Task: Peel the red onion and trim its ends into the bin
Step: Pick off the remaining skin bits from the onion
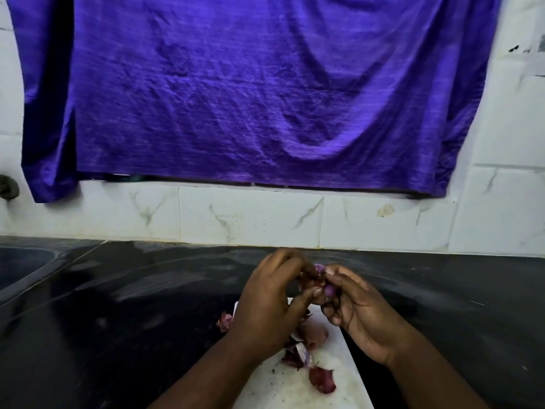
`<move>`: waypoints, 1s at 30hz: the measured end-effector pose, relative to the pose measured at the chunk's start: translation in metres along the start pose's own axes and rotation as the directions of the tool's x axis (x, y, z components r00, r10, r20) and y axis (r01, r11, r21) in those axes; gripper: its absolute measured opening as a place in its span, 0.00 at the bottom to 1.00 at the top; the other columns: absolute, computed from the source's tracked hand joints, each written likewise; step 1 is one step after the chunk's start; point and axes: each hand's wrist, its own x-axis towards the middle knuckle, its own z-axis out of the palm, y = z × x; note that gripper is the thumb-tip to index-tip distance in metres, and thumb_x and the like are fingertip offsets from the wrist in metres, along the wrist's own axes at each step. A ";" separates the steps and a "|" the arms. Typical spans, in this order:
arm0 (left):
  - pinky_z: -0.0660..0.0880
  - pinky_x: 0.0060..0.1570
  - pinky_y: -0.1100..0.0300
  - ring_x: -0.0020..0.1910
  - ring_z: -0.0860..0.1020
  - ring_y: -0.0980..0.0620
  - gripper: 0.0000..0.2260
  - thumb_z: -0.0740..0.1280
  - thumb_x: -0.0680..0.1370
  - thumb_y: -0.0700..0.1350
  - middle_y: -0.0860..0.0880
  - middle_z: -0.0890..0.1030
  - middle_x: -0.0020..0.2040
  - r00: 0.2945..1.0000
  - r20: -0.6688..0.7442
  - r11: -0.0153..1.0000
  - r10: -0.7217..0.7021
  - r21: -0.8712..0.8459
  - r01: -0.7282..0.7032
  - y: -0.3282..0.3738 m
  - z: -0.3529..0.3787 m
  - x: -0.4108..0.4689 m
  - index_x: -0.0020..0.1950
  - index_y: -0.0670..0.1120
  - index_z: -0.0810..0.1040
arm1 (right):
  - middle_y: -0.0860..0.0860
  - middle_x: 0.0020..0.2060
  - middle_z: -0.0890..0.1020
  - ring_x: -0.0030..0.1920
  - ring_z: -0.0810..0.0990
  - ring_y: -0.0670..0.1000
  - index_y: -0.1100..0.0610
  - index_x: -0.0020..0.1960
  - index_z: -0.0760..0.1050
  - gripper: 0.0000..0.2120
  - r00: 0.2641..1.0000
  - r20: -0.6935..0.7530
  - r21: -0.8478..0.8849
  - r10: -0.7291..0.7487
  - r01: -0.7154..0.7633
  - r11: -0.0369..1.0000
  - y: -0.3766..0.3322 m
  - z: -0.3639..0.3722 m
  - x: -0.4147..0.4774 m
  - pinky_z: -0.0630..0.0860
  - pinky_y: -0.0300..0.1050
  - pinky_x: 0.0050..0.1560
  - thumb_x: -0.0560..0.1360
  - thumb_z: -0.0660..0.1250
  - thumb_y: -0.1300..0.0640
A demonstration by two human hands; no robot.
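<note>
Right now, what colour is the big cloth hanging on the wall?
The cloth is deep purple, plain and wrinkled, seen best in the head view.

Glossy black stone counter (132, 320) passable at 9 and 3 o'clock of white cutting board (283, 388) strewn with papery red onion skins (322, 379); white tiled wall (250, 216) blocks 12 o'clock.

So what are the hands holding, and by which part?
The red onion: right hand grips its body, left hand pinches its loose skin.

Glossy black stone counter (147, 305), sheeny creased purple cloth (236, 93), glossy marbled white tiles (247, 216), papery onion skins (322, 379)
</note>
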 end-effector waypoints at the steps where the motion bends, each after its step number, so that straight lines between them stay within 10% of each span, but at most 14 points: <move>1: 0.78 0.51 0.50 0.56 0.77 0.53 0.07 0.74 0.77 0.46 0.58 0.77 0.54 1.000 0.003 1.000 -0.008 -0.014 0.008 0.000 0.000 0.000 0.52 0.52 0.79 | 0.51 0.31 0.76 0.28 0.71 0.48 0.62 0.58 0.76 0.14 1.000 0.007 0.005 -0.002 0.002 1.000 -0.001 0.000 -0.001 0.67 0.39 0.25 0.77 0.67 0.54; 18: 0.79 0.48 0.54 0.53 0.79 0.55 0.05 0.74 0.77 0.42 0.59 0.78 0.51 0.996 -0.077 0.997 -0.044 -0.065 0.039 -0.002 0.001 0.000 0.49 0.50 0.82 | 0.53 0.33 0.77 0.28 0.73 0.48 0.64 0.62 0.79 0.20 1.000 -0.017 0.028 -0.015 0.016 0.999 0.003 -0.005 0.003 0.69 0.38 0.24 0.76 0.68 0.52; 25: 0.76 0.50 0.54 0.56 0.76 0.56 0.06 0.72 0.79 0.40 0.58 0.76 0.54 0.998 0.048 0.998 0.047 0.039 -0.049 -0.002 0.001 -0.001 0.52 0.51 0.80 | 0.63 0.51 0.79 0.39 0.74 0.53 0.59 0.59 0.83 0.24 0.997 -0.077 0.124 -0.024 0.034 0.992 0.005 -0.012 0.010 0.72 0.43 0.38 0.70 0.77 0.43; 30: 0.76 0.49 0.52 0.56 0.75 0.56 0.06 0.71 0.80 0.41 0.58 0.76 0.54 0.990 0.114 0.993 0.086 0.073 -0.095 -0.003 -0.003 0.000 0.53 0.52 0.80 | 0.58 0.42 0.80 0.31 0.75 0.47 0.55 0.51 0.86 0.13 0.993 -0.109 0.158 -0.044 0.061 0.986 0.007 -0.011 0.010 0.71 0.38 0.31 0.72 0.73 0.47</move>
